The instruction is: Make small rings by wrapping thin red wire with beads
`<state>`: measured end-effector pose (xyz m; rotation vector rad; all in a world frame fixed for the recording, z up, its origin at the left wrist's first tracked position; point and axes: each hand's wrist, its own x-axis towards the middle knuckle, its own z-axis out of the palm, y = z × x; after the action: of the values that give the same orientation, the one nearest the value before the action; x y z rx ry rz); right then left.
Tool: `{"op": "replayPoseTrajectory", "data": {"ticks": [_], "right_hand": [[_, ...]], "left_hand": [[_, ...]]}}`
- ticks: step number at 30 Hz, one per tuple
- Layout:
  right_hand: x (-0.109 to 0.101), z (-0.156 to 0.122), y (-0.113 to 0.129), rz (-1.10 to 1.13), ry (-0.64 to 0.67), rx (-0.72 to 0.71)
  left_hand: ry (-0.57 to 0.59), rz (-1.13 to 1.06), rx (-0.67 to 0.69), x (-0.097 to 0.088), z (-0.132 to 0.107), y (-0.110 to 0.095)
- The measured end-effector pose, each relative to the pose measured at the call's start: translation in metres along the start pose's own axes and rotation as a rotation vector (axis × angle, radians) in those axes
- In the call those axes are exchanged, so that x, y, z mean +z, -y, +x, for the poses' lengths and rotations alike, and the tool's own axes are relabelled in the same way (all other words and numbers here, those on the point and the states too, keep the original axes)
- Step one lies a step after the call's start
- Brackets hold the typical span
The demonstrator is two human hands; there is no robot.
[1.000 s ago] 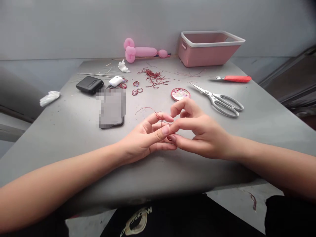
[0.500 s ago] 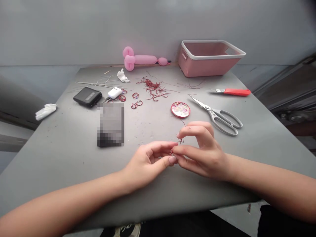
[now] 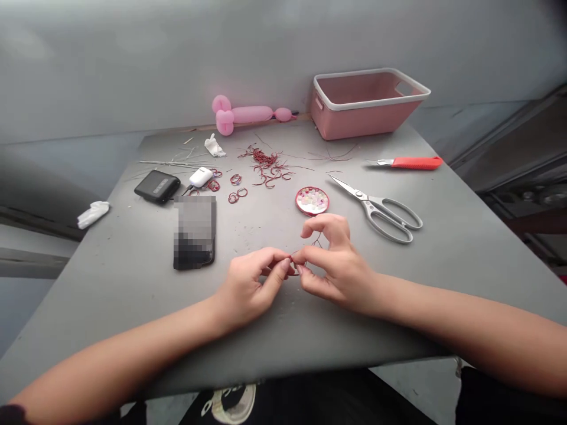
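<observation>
A thin red cord [image 3: 296, 273] runs between my hands near the front middle of the table. My left hand [image 3: 254, 283] pinches it between thumb and fingers. At its other side, my right hand [image 3: 334, 265] has thumb and forefinger pressed together on the cord, with the other fingers raised and curled. Loose thin ends of the cord stick up behind the right fingers. Just beyond that hand sits a round red-rimmed dish [image 3: 312, 201] of pale and pink beads. Fingers hide most of the cord, so its exact shape is unclear.
Scissors [image 3: 376, 206] and a red-handled utility knife [image 3: 411, 163] lie to the right. Behind are red cord scraps [image 3: 267, 162], several cord rings [image 3: 234, 196], a pink basket [image 3: 367, 112] and a pink balloon [image 3: 250, 114]. Leftward lie a phone [image 3: 195, 233], a black power bank [image 3: 157, 186] and a white earbud case [image 3: 201, 177].
The view has shifted and tilted slightly. My left thumb has moved up and closed against the fingertips, and the right forefinger and thumb have drawn a little away from the left hand.
</observation>
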<state>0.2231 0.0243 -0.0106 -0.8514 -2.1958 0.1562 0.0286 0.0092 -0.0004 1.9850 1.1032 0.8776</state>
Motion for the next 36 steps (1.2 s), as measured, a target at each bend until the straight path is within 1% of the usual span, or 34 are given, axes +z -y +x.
{"op": "replayPoseTrajectory", "data": {"ticks": [2, 4, 8, 10, 11, 13, 15, 18, 20, 27, 30, 33, 36], "right_hand": [[-0.002, 0.001, -0.001, 0.070, 0.033, 0.040], [-0.007, 0.003, -0.002, 0.123, 0.048, 0.083], [-0.019, 0.008, 0.000, 0.162, 0.082, 0.190], [-0.021, 0.009, 0.001, 0.134, 0.082, 0.222], [-0.021, 0.009, 0.002, 0.094, 0.060, 0.220], [-0.019, 0.007, 0.002, -0.041, -0.016, 0.178], [-0.016, 0.005, 0.001, -0.187, -0.085, 0.092], [-0.012, 0.004, -0.001, -0.301, -0.112, -0.043], [-0.011, 0.005, 0.000, -0.319, -0.104, -0.098], [-0.006, 0.011, 0.008, -0.341, -0.068, -0.196], [-0.003, 0.013, 0.005, -0.359, -0.037, -0.261], [-0.002, 0.017, -0.001, -0.352, -0.006, -0.356], [-0.002, 0.020, -0.006, -0.327, 0.070, -0.418]], "left_hand": [[0.004, 0.093, 0.064, -0.003, 0.004, -0.004], [0.011, 0.184, 0.100, -0.004, 0.008, -0.007], [-0.038, 0.314, 0.122, -0.002, 0.014, -0.014], [-0.056, 0.352, 0.112, 0.000, 0.015, -0.016], [-0.060, 0.362, 0.086, 0.000, 0.015, -0.017], [-0.062, 0.362, 0.013, 0.001, 0.014, -0.019], [-0.055, 0.361, -0.036, 0.001, 0.013, -0.020], [-0.018, 0.377, -0.044, 0.000, 0.011, -0.018], [0.021, 0.385, -0.035, -0.001, 0.010, -0.015], [0.158, 0.377, 0.000, -0.013, 0.014, -0.001], [0.185, 0.357, -0.013, -0.017, 0.015, 0.005], [0.208, 0.314, -0.037, -0.019, 0.014, 0.008], [0.229, 0.262, -0.054, -0.021, 0.013, 0.009]]}}
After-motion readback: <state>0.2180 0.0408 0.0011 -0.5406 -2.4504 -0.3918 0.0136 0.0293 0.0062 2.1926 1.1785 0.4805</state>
